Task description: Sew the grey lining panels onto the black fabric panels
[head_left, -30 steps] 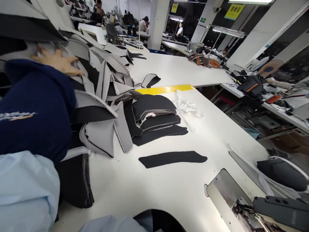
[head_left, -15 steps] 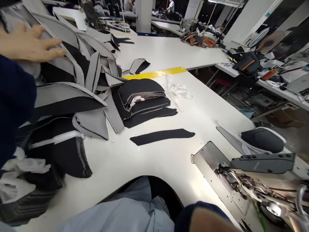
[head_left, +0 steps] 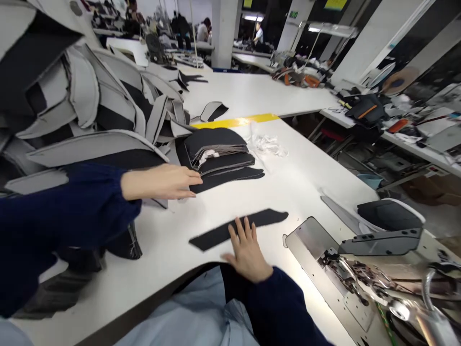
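Presently, right hand point(head_left: 248, 252) spread, grasping nothing, fingertips on a black strip point(head_left: 268, 217) whose ends project either side; left hand point(head_left: 163, 182) unclenched, empty, beside stacked black pieces point(head_left: 221, 138). Strip judged light, bendable, hardly fragile; best pinched at the edge nearest the thumb.

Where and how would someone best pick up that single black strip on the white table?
I'd take the black strip by its near long edge, around the middle, coming from the person's side. It looks thin and lies flat, so pinching an edge seems easiest, and the right hand reaches across that edge.
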A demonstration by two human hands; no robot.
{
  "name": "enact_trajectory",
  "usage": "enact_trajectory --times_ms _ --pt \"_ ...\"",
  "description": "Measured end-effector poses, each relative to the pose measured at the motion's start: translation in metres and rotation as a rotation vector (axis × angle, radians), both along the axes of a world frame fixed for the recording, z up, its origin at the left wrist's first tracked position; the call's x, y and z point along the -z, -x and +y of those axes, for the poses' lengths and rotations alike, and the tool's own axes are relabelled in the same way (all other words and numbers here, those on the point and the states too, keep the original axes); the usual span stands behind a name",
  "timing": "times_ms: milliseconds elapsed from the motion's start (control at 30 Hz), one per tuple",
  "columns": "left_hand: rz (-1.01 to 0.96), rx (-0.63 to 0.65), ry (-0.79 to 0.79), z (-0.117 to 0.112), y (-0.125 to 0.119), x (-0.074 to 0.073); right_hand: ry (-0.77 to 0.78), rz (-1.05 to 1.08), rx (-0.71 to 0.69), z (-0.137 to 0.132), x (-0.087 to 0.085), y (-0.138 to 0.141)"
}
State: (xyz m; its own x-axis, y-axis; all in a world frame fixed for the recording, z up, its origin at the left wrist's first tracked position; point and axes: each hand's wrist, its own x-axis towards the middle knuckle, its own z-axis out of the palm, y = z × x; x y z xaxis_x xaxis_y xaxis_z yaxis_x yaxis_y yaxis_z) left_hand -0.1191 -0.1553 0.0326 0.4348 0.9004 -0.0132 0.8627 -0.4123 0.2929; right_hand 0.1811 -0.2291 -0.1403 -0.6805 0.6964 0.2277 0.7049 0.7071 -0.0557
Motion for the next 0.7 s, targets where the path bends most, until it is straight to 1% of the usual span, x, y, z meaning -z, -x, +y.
enact_trajectory --times_ms 33,67,100,167,233,300,367,467,533,600,700 --pt "0.031 0.051 0.001 0.011 -0.009 0.002 -0.025 -0.001 -0.032 -0.014 0.000 -0.007" --pt "0.085 0.095 -0.003 0.026 -0.019 0.003 -0.041 -0.003 -0.033 -0.027 0.001 -0.013" --pt "0.146 0.109 -0.023 0.043 -0.027 0.002 -0.050 -0.009 -0.022 -0.037 0.003 -0.018" --pt "0.229 0.002 -0.141 0.084 -0.042 -0.001 -0.090 0.025 0.042 -0.050 0.009 -0.026" --pt "0.285 -0.108 -0.231 0.124 -0.051 -0.004 -0.090 0.089 0.101 -0.053 0.015 -0.029" --pt "0.308 -0.167 -0.251 0.158 -0.054 -0.002 -0.075 0.150 0.146 -0.053 0.019 -0.031" --pt "0.318 -0.180 -0.222 0.181 -0.053 0.003 -0.083 0.157 0.208 -0.053 0.020 -0.032" --pt "0.346 -0.184 -0.167 0.198 -0.048 0.010 -0.085 0.081 0.284 -0.055 0.016 -0.037" --pt "0.364 -0.179 -0.135 0.200 -0.044 0.008 -0.040 0.049 0.282 -0.054 0.011 -0.043" --pt "0.373 -0.169 -0.114 0.196 -0.042 -0.001 0.017 0.037 0.268 -0.052 0.005 -0.050" --pt "0.379 -0.188 -0.139 0.183 -0.045 -0.022 0.063 0.026 0.286 -0.044 -0.002 -0.059"
